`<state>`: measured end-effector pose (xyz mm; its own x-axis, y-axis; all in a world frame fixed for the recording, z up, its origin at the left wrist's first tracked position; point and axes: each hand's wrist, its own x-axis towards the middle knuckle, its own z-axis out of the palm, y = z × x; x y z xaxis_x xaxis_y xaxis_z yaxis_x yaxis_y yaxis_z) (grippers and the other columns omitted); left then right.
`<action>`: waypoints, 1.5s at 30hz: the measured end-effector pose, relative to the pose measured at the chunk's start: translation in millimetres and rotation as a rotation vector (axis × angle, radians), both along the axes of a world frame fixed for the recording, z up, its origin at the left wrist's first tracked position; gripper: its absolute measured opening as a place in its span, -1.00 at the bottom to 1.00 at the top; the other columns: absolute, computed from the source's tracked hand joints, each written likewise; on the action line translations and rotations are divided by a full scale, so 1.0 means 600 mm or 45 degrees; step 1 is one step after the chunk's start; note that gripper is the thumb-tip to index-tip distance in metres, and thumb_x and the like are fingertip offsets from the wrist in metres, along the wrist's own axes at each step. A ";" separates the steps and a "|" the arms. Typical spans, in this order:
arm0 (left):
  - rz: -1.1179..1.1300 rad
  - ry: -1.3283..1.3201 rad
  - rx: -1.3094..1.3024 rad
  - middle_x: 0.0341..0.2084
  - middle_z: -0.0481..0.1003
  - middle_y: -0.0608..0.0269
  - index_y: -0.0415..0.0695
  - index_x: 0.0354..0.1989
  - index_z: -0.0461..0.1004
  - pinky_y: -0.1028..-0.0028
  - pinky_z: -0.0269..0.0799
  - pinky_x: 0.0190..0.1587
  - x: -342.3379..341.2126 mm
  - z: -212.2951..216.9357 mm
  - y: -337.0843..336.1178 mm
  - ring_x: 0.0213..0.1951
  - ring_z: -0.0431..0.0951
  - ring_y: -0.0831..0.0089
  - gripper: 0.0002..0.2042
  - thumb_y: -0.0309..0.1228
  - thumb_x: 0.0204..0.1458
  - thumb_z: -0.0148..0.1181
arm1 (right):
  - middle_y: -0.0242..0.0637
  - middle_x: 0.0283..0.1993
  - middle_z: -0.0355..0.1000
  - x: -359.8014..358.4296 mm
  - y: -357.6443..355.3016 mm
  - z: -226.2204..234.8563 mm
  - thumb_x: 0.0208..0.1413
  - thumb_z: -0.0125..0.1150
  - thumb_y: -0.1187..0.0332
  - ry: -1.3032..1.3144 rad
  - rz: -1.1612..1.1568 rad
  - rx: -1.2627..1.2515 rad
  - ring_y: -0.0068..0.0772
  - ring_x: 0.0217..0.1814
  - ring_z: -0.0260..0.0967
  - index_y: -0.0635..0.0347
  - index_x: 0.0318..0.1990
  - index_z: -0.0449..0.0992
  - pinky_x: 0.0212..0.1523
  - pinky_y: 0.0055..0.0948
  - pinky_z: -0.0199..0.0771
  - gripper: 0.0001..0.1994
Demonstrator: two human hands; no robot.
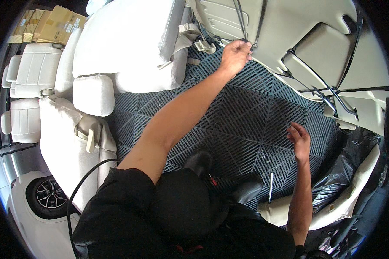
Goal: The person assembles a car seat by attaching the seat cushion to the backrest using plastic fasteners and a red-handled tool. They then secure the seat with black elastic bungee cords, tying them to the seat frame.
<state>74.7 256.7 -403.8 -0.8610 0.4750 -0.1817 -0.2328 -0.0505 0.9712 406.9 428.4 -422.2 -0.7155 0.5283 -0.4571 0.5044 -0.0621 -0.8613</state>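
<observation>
While the left arm is stretched far up the frame, the left hand (235,55) is closed at the lower edge of a pale seat-back panel (298,39) in the upper middle of the picture, its fingertips pinched on the end of a thin black cable (242,19). From the pinch the cable runs almost straight up the panel — its long axis is close to vertical in the frame, leaning slightly to the right. More black wiring (328,93) is seen crossing the same panel further right and lower.

The right hand (300,140) is held in the right middle of the frame, fingers loosely spread and nothing gripped, above the dark ribbed floor mat (242,125). It lies well apart from the cable end; the left hand is plainly the nearer one — in fact already on it. The wiring on the right lies up and to the right of the free hand.

Pale upholstered seats (125,43) are stacked at the upper left, cardboard boxes (52,23) behind them, and a slim metal tool (271,185) lies near the lower right.
</observation>
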 end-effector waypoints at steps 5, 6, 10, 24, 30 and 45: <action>-0.017 -0.200 0.103 -0.49 0.49 0.29 -0.17 -0.37 0.48 0.49 0.49 -0.35 0.018 -0.003 -0.055 -0.44 0.50 0.52 -0.86 -0.37 0.16 0.14 | -0.27 -0.17 0.55 0.012 -0.001 0.004 0.25 0.13 0.32 0.003 -0.047 0.051 -0.55 -0.27 0.44 0.38 0.10 0.47 -0.16 -0.56 0.47 -0.64; -0.035 -0.211 0.086 -0.50 0.48 0.30 -0.15 -0.39 0.47 0.48 0.49 -0.35 0.020 -0.004 -0.070 -0.45 0.50 0.52 -0.87 -0.38 0.15 0.14 | -0.25 -0.17 0.55 0.012 -0.001 0.009 0.25 0.14 0.33 0.001 -0.061 0.026 -0.53 -0.26 0.44 0.41 0.09 0.47 -0.17 -0.55 0.47 -0.64; -0.124 -0.198 0.075 -0.51 0.47 0.31 -0.13 -0.42 0.46 0.47 0.45 -0.36 0.023 -0.001 -0.104 -0.48 0.47 0.51 -0.87 -0.38 0.14 0.13 | -0.24 -0.20 0.55 0.008 -0.001 0.015 0.24 0.16 0.35 0.017 -0.079 -0.004 -0.53 -0.28 0.44 0.42 0.07 0.48 -0.19 -0.56 0.47 -0.65; -0.326 1.113 -0.428 -0.50 0.41 -0.06 -0.31 -0.40 0.41 0.19 0.38 -0.32 0.115 -0.006 -0.127 -0.43 0.47 0.00 -0.82 -0.41 0.12 0.14 | -0.31 -0.19 0.54 -0.069 -0.010 0.114 0.22 0.20 0.40 0.111 0.232 0.118 -0.54 -0.18 0.45 0.36 0.01 0.54 -0.11 -0.53 0.45 -0.73; -0.293 1.263 -0.477 -0.51 0.40 -0.02 -0.26 -0.48 0.37 0.10 0.39 -0.31 0.140 -0.020 -0.121 -0.41 0.46 -0.01 -0.84 -0.45 0.07 0.16 | -0.12 -0.22 0.56 -0.235 -0.048 0.195 0.21 0.19 0.26 0.036 0.729 0.486 -0.44 -0.17 0.48 0.31 -0.05 0.57 -0.05 -0.45 0.45 -0.70; -0.220 0.739 -0.265 -0.26 0.62 0.13 -0.25 -0.09 0.56 0.40 0.50 -0.10 0.016 0.041 -0.067 -0.25 0.60 0.42 -0.66 -0.18 0.22 0.16 | -0.29 -0.57 0.38 -0.379 -0.116 0.070 0.22 0.11 0.16 0.147 0.359 0.496 -0.47 -0.52 0.27 0.29 -0.40 0.55 -0.37 -0.37 0.34 -0.67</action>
